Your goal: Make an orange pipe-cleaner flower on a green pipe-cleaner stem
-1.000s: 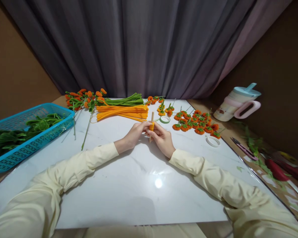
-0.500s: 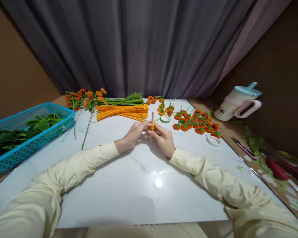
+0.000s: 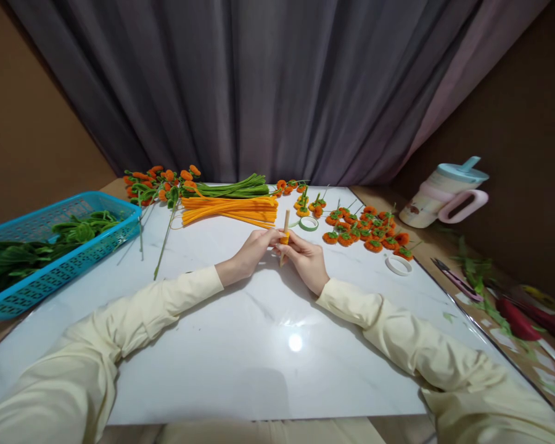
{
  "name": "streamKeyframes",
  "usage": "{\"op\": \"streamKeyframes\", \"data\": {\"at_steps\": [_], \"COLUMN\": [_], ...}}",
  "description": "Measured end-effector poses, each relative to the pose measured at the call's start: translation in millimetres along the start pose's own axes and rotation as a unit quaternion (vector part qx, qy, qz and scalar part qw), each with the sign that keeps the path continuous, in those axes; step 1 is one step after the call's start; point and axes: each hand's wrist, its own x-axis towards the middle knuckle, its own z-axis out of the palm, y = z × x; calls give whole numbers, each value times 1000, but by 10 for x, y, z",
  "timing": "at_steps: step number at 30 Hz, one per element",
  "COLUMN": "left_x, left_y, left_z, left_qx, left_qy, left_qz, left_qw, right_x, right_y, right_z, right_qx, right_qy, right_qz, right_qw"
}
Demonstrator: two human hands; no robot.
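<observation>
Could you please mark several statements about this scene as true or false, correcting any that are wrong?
1. The left hand and right hand meet at a wooden stick. True.
2. The orange strips lie nearer the person than the green strips. True.
3. The blue basket holds orange strips. False: the blue basket holds green leaves.
4. The cup has a pink lid. False: its lid is light blue.
5. The white ring lies to the right of both hands. True.

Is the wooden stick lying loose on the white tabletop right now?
No, the wooden stick is nearly upright, held between the left hand and the right hand.
</observation>
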Motion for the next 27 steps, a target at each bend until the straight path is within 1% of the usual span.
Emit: {"op": "streamKeyframes", "data": {"at_steps": [9, 15, 19, 27], "left_x": [-5, -5, -13, 25], "left_y": [23, 12, 23, 25], "left_z": [7, 3, 13, -12], "left_qx": [3, 10, 8, 8], "left_qy": [5, 7, -4, 18], "left_qz": [-6, 1, -7, -4], "left_qw": [1000, 1000, 1000, 1000], "right_x": [-3, -2, -6, 21], "right_y": [6, 1, 0, 7], "right_z": [-9, -19, -20, -26], "right_qx": [-7, -20, -14, -44], "right_qy": [7, 1, -1, -3], "right_qz": [1, -10, -13, -18], "right_qw": [1000, 1000, 1000, 999]}}
